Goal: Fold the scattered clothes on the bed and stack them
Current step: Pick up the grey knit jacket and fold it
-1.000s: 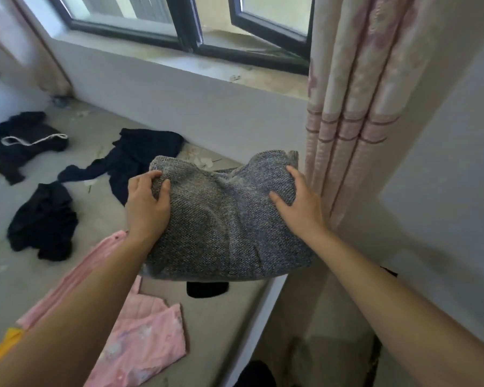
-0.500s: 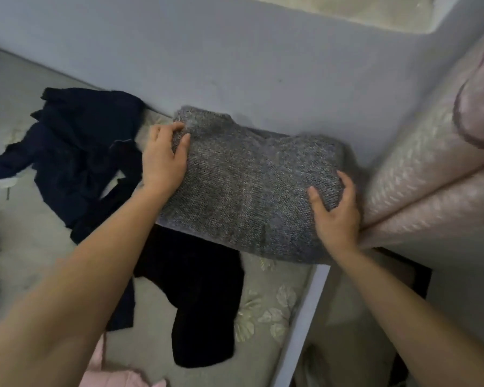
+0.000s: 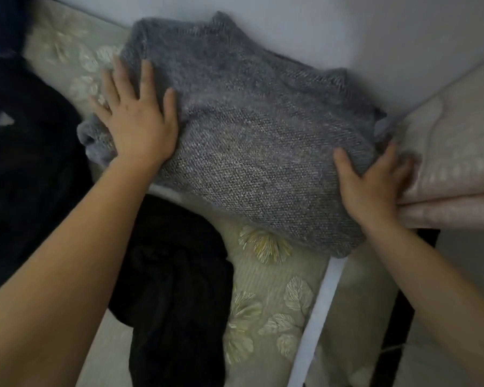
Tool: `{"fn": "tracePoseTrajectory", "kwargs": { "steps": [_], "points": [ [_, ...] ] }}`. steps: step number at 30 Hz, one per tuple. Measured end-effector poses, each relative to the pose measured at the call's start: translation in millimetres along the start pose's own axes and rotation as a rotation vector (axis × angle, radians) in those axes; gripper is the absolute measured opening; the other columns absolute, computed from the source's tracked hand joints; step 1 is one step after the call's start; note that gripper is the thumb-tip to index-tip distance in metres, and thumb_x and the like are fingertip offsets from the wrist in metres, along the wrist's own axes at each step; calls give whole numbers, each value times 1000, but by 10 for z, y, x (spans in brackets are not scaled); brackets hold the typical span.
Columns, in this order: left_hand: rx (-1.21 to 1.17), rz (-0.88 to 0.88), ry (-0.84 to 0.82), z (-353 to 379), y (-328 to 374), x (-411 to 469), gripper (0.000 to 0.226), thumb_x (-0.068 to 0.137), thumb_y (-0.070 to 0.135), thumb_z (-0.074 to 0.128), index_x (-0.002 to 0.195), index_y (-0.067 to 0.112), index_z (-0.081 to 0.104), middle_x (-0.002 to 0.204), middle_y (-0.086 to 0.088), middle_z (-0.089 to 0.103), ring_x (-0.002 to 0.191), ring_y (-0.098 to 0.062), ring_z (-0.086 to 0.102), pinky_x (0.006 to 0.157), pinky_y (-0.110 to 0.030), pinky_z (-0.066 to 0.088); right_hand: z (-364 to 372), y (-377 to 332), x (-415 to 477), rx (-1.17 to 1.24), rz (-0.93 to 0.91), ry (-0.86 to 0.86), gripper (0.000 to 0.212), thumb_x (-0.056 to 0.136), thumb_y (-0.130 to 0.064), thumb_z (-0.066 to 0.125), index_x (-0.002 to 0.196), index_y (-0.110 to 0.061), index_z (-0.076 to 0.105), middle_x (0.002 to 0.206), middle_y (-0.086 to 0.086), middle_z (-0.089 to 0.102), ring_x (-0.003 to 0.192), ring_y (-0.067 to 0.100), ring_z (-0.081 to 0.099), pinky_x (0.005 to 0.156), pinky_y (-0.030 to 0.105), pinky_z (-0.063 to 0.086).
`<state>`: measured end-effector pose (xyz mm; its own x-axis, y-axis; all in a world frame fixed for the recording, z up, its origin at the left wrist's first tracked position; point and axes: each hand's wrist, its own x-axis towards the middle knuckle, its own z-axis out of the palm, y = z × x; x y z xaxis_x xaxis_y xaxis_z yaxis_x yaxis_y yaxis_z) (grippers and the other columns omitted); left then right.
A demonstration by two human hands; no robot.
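Head view: I see the folded grey knit sweater (image 3: 257,141) lying as a thick, rumpled bundle at the corner of the bed (image 3: 266,291). Its far side is pushed up against the pale wall (image 3: 347,32), and its near right corner hangs slightly over the white bed edge (image 3: 316,311). My left hand (image 3: 136,118) lies flat on the sweater's left end, fingers straight and spread apart. My right hand (image 3: 372,182) is at the right end with its thumb on top. Its other fingers are blurred between the knit and the pink curtain (image 3: 458,152), so I cannot tell whether they clamp.

Room is tight to the right, where the curtain touches the sweater. A black garment (image 3: 173,275) lies just beside it on the near left, and a dark navy garment (image 3: 25,163) lies farther left. Leaf-patterned mattress shows bare between them.

Half a second ago the left fingers curled round the sweater's edge; now they are flattened on it.
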<state>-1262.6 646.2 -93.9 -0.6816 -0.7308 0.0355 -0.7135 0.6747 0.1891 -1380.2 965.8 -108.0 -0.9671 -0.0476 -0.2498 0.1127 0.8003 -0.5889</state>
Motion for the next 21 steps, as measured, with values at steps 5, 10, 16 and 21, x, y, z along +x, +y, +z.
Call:
{"fn": "tracePoseTrajectory", "kwargs": {
  "steps": [5,10,16,21],
  "points": [
    [223,376,-17,-109,542,119,85,85,85,1,157,39,3,166,-9,-6,150,-39,-7,112,-69,-6,-31,-365,-390,-446,-504,74,103,83,-86,38,160,-26,7,164,25,-5,151,46,-4,117,62,-5],
    [281,182,-280,328,361,310,104,64,100,-5,154,47,-6,166,-6,-10,146,-49,-14,107,-78,-5,254,-209,-166,-680,-485,-208,114,68,-102,22,157,-40,-10,164,16,-20,148,48,-18,115,73,1],
    [170,202,-191,486,344,274,91,78,92,-1,156,44,3,167,-6,-2,150,-41,-7,111,-74,-4,386,-102,-12,-658,-519,-231,111,71,-100,19,157,-37,-11,166,17,-13,149,47,-14,116,71,1],
    [323,130,-113,376,510,23,77,94,71,-2,158,31,12,165,-15,4,151,-37,-1,114,-70,1,355,-73,-2,-703,-554,-262,104,77,-96,11,157,-35,-15,165,19,-15,149,48,-16,115,72,-3]
  ]
}}
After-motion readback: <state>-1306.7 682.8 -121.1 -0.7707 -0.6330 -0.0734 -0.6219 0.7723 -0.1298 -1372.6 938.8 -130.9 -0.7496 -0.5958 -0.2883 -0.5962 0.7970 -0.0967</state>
